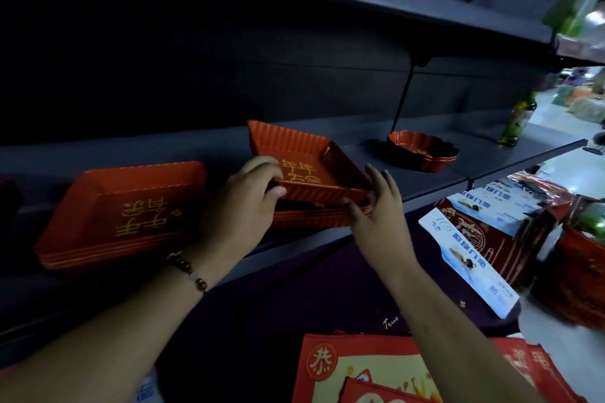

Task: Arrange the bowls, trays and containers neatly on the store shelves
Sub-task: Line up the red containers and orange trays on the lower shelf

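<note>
Red bags (376, 366) with gold print lie closest under our arms, below the edge of the long dark shelf (491, 160) that fills most of the view. On that shelf, at the left, sits a stack of large red trays (121, 213) with gold lettering, already lying square. Just right of it we hold a smaller red tray (304, 167), tilted, its far corner raised above a low pile of matching trays (311, 217). Our left hand (242, 206) pinches the near left rim, thumb on top and fingers curled beneath. Our right hand (376, 206) stays spread, straight fingers pressed against the right corner. We judge we are nesting this tray onto its pile; next we must level it and line up its corners before lowering. Farther right stands a scalloped red bowl (422, 150), apart from the trays, and a green bottle (519, 118).
</note>
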The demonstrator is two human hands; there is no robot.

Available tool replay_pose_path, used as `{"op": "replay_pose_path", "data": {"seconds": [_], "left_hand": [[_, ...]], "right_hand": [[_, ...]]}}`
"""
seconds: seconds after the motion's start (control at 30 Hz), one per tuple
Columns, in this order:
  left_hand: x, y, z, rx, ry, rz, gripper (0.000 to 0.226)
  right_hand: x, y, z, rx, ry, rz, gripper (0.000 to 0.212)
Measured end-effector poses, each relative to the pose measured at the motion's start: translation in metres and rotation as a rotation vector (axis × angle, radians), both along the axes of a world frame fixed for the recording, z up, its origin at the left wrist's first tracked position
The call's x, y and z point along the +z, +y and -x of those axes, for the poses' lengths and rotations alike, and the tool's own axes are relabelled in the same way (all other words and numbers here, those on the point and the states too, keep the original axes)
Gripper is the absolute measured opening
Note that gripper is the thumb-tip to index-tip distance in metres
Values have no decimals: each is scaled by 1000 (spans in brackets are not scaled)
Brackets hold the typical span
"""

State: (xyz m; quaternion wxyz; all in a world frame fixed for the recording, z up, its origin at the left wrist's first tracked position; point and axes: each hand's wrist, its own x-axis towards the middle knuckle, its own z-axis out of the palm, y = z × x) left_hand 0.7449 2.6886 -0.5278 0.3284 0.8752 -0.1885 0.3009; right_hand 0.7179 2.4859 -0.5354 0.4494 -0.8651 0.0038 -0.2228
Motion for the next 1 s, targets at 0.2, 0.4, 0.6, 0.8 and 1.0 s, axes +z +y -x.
{"op": "replay_pose_path", "data": {"seconds": [0.2,0.4,0.6,0.8,1.0], "left_hand": [[-7,74,51,113,-38,107,12],[-5,143,80,220,28,23,16],[-25,186,93,310,120,8,16],[-36,204,87,350,135,-27,22],[-42,215,84,358,239,-192,32]], "right_hand": [[5,47,7,134,-224,371,54],[-5,103,11,280,-314,426,39],[-16,156,7,327,-316,484,38],[-19,181,3,325,-194,530,51],[-23,180,-4,467,-30,698,60]]}}
